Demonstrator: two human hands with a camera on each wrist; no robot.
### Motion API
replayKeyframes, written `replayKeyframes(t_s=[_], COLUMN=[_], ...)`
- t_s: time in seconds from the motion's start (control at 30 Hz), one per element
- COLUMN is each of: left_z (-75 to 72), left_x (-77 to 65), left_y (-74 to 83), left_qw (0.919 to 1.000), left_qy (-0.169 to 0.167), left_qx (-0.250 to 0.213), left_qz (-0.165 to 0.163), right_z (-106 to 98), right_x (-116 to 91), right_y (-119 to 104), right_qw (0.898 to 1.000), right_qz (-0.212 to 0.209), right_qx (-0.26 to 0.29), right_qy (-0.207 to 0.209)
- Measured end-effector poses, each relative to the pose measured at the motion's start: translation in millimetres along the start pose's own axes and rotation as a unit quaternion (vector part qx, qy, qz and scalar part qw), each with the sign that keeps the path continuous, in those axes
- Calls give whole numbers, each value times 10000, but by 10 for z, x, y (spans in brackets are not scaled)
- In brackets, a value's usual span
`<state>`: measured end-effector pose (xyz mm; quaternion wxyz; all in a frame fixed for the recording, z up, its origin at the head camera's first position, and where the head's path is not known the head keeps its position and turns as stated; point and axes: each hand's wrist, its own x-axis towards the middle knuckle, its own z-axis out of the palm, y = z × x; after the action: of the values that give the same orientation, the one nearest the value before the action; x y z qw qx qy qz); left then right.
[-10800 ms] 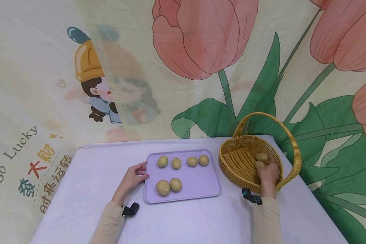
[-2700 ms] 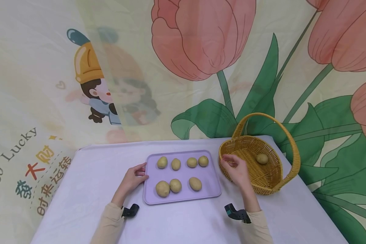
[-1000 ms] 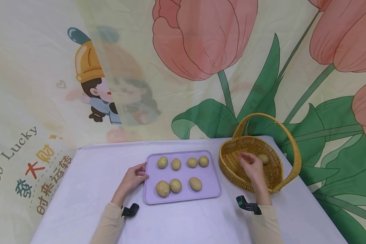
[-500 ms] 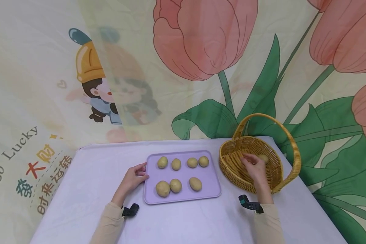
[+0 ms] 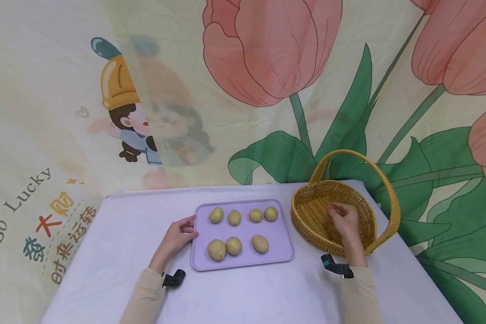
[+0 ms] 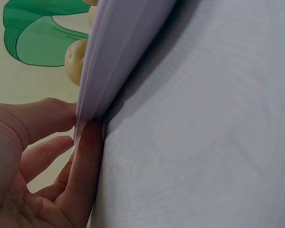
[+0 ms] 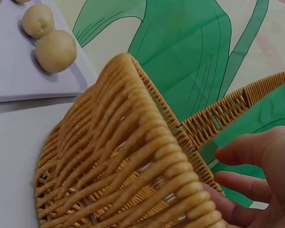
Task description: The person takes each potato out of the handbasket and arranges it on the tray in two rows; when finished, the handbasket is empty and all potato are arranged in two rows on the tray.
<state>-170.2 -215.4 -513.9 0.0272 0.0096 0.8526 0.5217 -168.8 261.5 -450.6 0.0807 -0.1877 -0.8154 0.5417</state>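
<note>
A lilac tray [image 5: 277,236] on the table bears several potatoes [image 5: 260,243] in two rows. My left hand [image 5: 177,237] grips the tray's left edge; in the left wrist view, the thumb is at the rim [image 6: 88,71] and a finger is against its underside. Over the wicker basket [image 5: 313,220] hangs my right hand [image 5: 347,223], fingers loosely bent and holding nothing. The potato last seen in the basket is now hidden behind this hand. In the right wrist view, the right fingers [image 7: 247,185] are beyond the basket's woven rim [image 7: 156,128].
The basket's tall arched handle [image 5: 390,198] rises on the right, beside the hand. A white cloth [image 5: 235,297] covers the table. Behind it hangs a printed curtain [image 5: 178,67] with tulips and a cartoon figure.
One potato went from the basket to the tray's front row. Since then my right hand has moved right, back over the basket, covering the potato there. My left hand has stayed put.
</note>
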Motion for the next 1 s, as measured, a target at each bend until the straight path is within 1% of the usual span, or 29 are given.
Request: replayKeyframes(t_s=[0.23, 0.4, 0.53, 0.6, 0.83, 1.0], left_z=[-6, -8, -9, -10, -15, -15], left_x=[17, 20, 14, 9, -2, -1], left_y=[8, 3, -7, -10, 6, 6], left_qw=[10000, 10000, 10000, 9999, 9999, 9999], left_qy=[-14, -18, -23, -52, -68, -75], left_qx=[-1, -10, -71, -84, -102, -100], left_qz=[-2, 18, 37, 45, 63, 45], right_z=[-38, -57, -74, -78, -77, -100], right_x=[75, 110, 130, 141, 156, 157], right_y=[79, 112, 105, 102, 97, 89], right_qw=[9993, 9984, 9980, 9976, 9931, 9922], right_qz=[-50, -31, 70, 188, 545, 678], right_qx=[276, 129, 93, 114, 403, 507], right_qy=[256, 545, 621, 651, 956, 912])
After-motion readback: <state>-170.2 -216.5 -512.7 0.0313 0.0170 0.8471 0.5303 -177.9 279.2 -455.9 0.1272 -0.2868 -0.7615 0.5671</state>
